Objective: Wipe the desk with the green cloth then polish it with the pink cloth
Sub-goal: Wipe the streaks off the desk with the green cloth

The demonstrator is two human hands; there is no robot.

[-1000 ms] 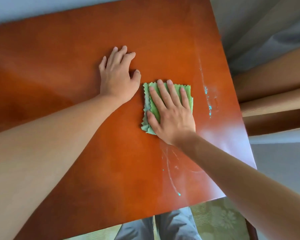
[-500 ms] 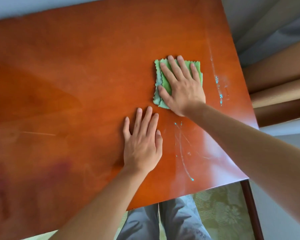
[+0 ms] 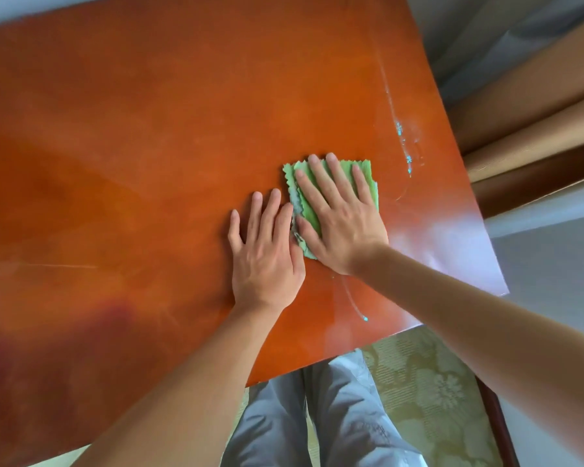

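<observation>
Wiping is under way: the right hand (image 3: 341,227) presses flat, fingers straight, on the green cloth (image 3: 363,171) on the counter (image 3: 149,146); left hand (image 3: 265,254) flat beside. Streaks (image 3: 407,150) likely next.

- Both forearms are bare to the near frame edge over the desk (image 3: 149,163), with no sleeve in view.
- The left hand (image 3: 265,254) and right hand (image 3: 343,224) are bare too: no glove, ring, watch or strap.
- The fingernails are short and plain.
- Below the desk's near edge, two legs in light grey-blue trousers (image 3: 321,419) show, the cloth creased.
</observation>
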